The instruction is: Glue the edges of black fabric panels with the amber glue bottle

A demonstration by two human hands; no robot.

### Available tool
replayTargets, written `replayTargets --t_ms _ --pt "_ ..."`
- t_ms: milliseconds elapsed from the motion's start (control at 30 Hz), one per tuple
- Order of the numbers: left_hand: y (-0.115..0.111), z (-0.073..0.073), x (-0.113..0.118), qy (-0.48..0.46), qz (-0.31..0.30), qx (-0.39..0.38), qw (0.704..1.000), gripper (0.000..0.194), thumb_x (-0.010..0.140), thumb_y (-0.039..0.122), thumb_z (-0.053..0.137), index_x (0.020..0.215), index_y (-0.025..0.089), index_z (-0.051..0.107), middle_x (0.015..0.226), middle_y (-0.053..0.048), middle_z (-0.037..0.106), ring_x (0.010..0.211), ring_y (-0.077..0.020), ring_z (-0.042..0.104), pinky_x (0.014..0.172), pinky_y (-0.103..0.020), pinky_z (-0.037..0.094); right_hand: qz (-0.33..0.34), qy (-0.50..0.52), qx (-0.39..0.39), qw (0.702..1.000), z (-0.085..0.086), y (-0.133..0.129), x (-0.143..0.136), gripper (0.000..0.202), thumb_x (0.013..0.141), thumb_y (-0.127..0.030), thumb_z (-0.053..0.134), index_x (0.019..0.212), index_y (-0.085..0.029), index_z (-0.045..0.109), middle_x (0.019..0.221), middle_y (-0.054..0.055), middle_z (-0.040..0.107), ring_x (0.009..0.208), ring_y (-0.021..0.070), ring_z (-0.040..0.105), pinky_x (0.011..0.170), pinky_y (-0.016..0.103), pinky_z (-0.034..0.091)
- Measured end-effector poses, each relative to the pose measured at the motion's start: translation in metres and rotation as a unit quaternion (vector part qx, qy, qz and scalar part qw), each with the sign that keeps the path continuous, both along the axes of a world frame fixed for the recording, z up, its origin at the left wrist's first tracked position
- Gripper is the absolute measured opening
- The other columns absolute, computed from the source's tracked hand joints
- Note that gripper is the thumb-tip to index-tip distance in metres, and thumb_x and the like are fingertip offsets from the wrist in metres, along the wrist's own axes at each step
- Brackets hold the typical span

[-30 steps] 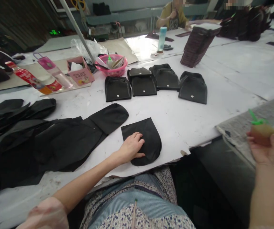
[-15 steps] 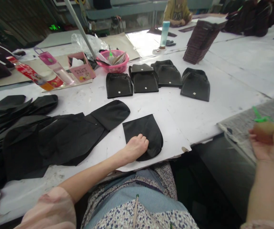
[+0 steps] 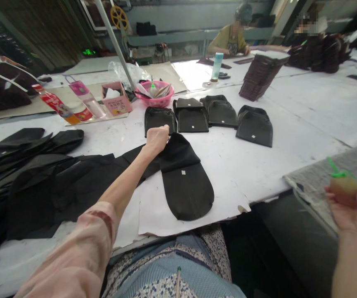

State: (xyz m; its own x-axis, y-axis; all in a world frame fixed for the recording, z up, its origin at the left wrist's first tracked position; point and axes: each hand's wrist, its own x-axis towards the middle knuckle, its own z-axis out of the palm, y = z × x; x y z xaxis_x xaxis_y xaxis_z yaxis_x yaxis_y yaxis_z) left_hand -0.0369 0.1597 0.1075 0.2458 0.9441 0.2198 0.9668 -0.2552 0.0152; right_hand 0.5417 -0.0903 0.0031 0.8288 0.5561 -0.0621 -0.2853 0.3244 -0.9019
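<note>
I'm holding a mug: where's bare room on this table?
Widest: right of the rightmost black pouches, beyond the grey cloth. Smaller: between those pouches and the front black piece. Crowded: the left side, with black fabric, and beyond it a bottle, pink box and pink basket.

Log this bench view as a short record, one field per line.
left hand: pinching the far end of a long black piece
right hand: holding a brownish object with a green tie
left side: heap of black material
beyond: row of folded black pieces, pink basket
surface: white-covered table
</note>
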Motion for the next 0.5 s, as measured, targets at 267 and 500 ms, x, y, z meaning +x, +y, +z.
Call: replayTargets --t_ms 267,500 --pt "-0.102 -0.073 0.022 -0.045 -0.269 -0.04 0.961 0.02 0.099 0.022 0.047 0.089 0.02 0.064 0.08 -0.003 0.067 0.072 -0.0159 0.061 0.064 -0.027 0.042 0.013 -0.036 -0.024 0.999 0.004 -0.003 -0.007 0.063 0.028 -0.031 0.095 0.085 -0.022 0.071 0.097 0.004 0.066 0.083 0.0233 0.061 0.055 0.028 0.043" --pt "-0.092 -0.101 0.014 -0.022 -0.244 -0.107 0.964 0.05 0.091 0.032 0.067 0.136 0.015 0.055 0.139 -0.014 0.056 0.129 -0.0293 0.051 0.102 -0.04 0.046 -0.032 -0.092 -0.077 0.992 -0.009 0.002 0.014 0.073 0.015 -0.05 0.101 0.074 -0.024 0.068 0.109 0.017 0.067 0.085 0.0341 0.059 0.07 0.045 0.03"
